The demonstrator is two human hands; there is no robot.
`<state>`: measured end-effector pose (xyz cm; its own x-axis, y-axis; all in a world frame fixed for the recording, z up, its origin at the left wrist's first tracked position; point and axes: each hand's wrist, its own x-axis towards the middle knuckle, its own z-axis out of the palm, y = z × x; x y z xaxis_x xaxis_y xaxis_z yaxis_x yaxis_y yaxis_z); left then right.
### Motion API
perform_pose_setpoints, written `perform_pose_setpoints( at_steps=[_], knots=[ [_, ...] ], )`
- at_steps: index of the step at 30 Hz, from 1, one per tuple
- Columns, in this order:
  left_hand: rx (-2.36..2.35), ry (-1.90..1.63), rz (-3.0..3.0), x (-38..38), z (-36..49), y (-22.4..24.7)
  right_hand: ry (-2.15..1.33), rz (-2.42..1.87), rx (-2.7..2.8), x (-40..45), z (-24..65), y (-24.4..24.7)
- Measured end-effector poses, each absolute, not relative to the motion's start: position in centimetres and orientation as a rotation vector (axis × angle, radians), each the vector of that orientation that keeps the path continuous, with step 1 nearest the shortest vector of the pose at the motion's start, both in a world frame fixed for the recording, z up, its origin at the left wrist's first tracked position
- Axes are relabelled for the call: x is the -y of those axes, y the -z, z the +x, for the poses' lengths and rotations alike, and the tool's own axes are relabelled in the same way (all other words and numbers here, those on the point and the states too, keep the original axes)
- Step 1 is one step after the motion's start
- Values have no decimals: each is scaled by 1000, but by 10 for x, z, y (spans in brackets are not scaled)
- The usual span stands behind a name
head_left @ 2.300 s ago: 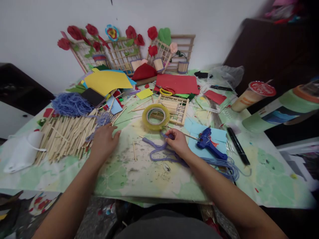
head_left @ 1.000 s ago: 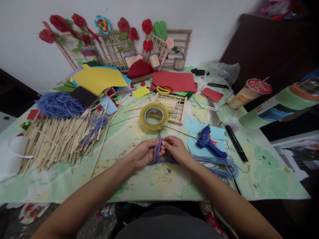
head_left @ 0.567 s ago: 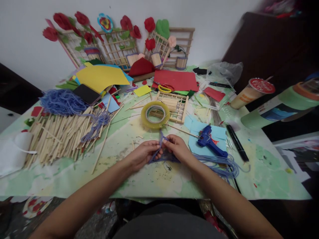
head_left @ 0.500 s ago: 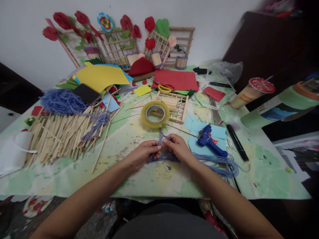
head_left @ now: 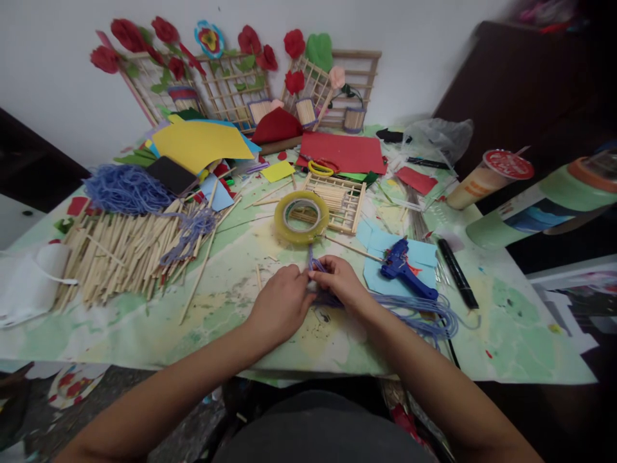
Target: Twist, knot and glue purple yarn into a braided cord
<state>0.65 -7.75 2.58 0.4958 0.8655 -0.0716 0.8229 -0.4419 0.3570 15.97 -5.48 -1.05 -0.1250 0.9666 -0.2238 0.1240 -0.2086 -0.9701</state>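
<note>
Just in front of the tape roll (head_left: 301, 217), my left hand (head_left: 282, 302) and my right hand (head_left: 335, 278) meet at the blue-purple yarn (head_left: 314, 262). The right thumb and fingers pinch the yarn. My left hand is turned with its back upward, its fingers curled at the same yarn and their tips mostly hidden. Loose strands (head_left: 424, 315) run from under my right hand across the table to the right. A blue glue gun (head_left: 407, 269) lies on light blue paper to the right of my right hand.
Wooden sticks (head_left: 116, 257) and a blue yarn heap (head_left: 126, 188) lie at the left. A small stick frame (head_left: 354, 206) and scissors (head_left: 324, 168) are behind the tape. A cup (head_left: 486, 180), bottle (head_left: 540, 206) and black marker (head_left: 457, 273) stand or lie right.
My left hand has turned over, so its back now faces up, and its fingers have moved up along the yarn. My right hand has shifted slightly. The whole view has shifted a little.
</note>
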Motion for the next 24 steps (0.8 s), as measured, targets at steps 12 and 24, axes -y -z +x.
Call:
perform_pose_setpoints(
  at_steps=[12, 24],
  knots=[
    [-1189, -441, 1929, 73, -7, -19, -1654, -1332, 1024, 57, 159, 2],
    [-1067, -532, 1401, 62, -6, -5, -1702, -1319, 1046, 59, 160, 2]
  ],
)
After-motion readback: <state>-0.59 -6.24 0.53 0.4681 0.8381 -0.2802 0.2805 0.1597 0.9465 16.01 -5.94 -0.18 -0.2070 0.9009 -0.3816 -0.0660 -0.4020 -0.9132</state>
